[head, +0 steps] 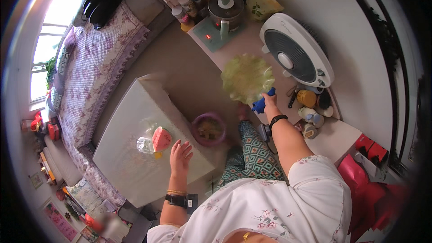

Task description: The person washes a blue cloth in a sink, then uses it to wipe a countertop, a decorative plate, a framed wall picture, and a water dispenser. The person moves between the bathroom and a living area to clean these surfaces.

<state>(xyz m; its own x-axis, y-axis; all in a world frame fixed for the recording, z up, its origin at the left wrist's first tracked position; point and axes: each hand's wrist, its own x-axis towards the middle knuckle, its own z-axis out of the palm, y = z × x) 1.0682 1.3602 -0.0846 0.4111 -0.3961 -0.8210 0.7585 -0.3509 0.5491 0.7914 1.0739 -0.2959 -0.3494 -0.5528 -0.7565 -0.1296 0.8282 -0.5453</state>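
My right hand (pixel 270 102) grips a bunched blue cloth (pixel 259 105) at the near rim of a translucent yellow-green plate (pixel 248 77) with a scalloped edge. Whether the fingers also pinch that rim I cannot tell. The plate overlaps the left edge of the pinkish side table (pixel 221 55). Held palm up over the white table (pixel 126 172), my left hand (pixel 181 157) has its fingers apart and nothing in it. Just left of those fingers sits a cut watermelon wedge (pixel 161 139), beside a clear plastic wrapper (pixel 144 145).
A lidded pot (pixel 226 8) stands on a lit electric cooktop (pixel 210 35). The box fan (pixel 293 52) borders the plate's right side. A knife (pixel 293 98) lies near several jars (pixel 307 99). Between the tables, a purple basin (pixel 208 129) holding scraps rests low by my legs.
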